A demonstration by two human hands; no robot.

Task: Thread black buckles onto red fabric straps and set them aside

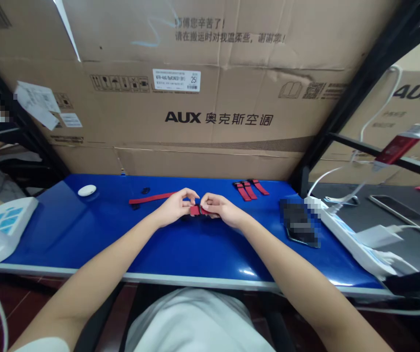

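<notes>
Both hands meet above the middle of the blue table, pinching a short red strap (194,210) with a black buckle on it. My left hand (175,208) grips the strap's left part between thumb and fingers. From the other side, my right hand (219,209) has its fingers closed on the strap beside the buckle. A longer red strap (151,198) lies flat just behind my left hand, with small black pieces (145,190) near its left end. Several short red straps with black buckles (246,190) lie in a row at the back right.
The blue table (85,230) ends at a large cardboard box (217,98). A round white object (87,190) lies back left. A power strip (7,227) stands at the left; a phone (300,222) and a plugged-in power strip (352,239) lie right. Black posts (336,117) flank the table.
</notes>
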